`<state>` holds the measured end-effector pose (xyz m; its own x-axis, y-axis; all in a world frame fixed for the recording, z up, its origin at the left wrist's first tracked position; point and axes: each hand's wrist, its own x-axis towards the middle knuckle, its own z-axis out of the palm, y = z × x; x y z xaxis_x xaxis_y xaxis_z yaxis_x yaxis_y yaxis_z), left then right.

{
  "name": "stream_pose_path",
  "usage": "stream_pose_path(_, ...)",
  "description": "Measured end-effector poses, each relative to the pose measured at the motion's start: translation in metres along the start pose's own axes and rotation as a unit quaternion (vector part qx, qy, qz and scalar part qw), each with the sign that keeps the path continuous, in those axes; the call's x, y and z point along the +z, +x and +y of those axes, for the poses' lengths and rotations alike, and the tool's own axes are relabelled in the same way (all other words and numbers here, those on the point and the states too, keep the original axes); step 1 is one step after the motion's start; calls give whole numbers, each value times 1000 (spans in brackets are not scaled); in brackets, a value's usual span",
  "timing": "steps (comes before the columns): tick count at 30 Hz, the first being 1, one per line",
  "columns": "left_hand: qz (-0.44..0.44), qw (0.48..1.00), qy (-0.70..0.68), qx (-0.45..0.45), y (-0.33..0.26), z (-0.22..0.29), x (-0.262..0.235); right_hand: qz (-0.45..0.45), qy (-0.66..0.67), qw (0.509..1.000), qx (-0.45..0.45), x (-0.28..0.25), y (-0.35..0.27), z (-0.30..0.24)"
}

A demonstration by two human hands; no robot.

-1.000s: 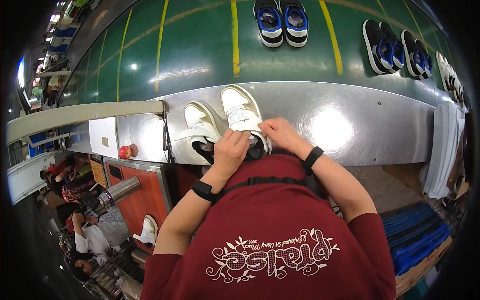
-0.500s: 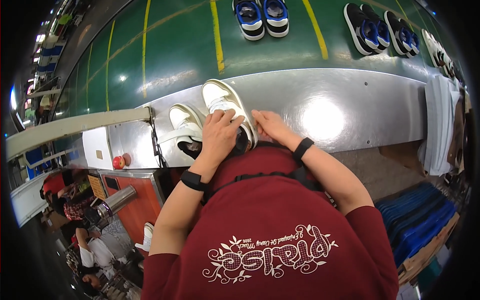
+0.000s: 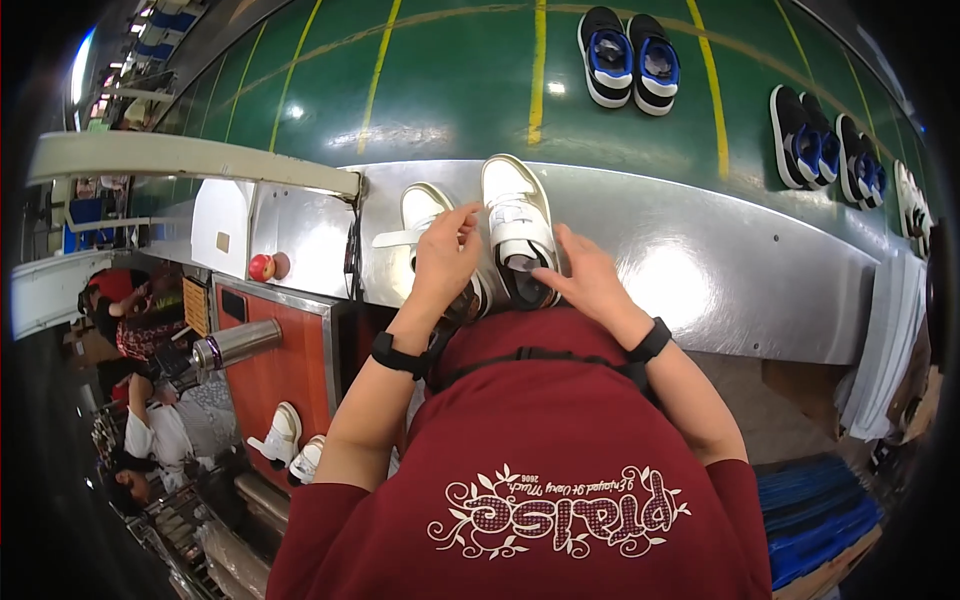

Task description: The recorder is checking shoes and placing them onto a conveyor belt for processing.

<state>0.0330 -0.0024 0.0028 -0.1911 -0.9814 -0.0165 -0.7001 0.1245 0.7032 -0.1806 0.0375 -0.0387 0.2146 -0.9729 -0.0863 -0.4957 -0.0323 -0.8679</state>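
Observation:
Two white sneakers stand side by side in front of me on a metal ledge, toes pointing away. The right sneaker [image 3: 516, 200] has its strap lying across the top and its dark lining showing at the heel opening. Partly behind my left hand is the left sneaker [image 3: 424, 204], its loose strap sticking out to the left. My left hand [image 3: 447, 262] hovers between the two shoes, fingers loosely bent and apart, with nothing seen in it. Beside the right sneaker's heel is my right hand [image 3: 592, 276], fingers spread, thumb by the shoe's opening.
Beyond the metal ledge [image 3: 700, 235] runs a green belt [image 3: 450, 100] with yellow lines, carrying black-and-blue shoes [image 3: 630, 65]. A pale rail [image 3: 200, 160] reaches in from the left. A red round object [image 3: 262, 267] sits left, above a red cabinet [image 3: 285, 360] with a metal cylinder [image 3: 240, 345].
My left hand has come off the top of the right sneaker to its left side. My right hand has opened from a closed pose beside it. The view has shifted; shoes on the belt appear farther right.

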Motion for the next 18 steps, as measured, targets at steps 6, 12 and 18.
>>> stream_pose_path(6,-7,988,-57,-142,-1,0,19,-33,-96,995,20,26,16,-1)
stream_pose_path(12,77,978,-164,-106,-2,-7,38,-46,-57,995,72,6,15,7)
stream_pose_path(18,60,982,-155,-91,11,-6,47,-33,-163,985,45,6,13,14)
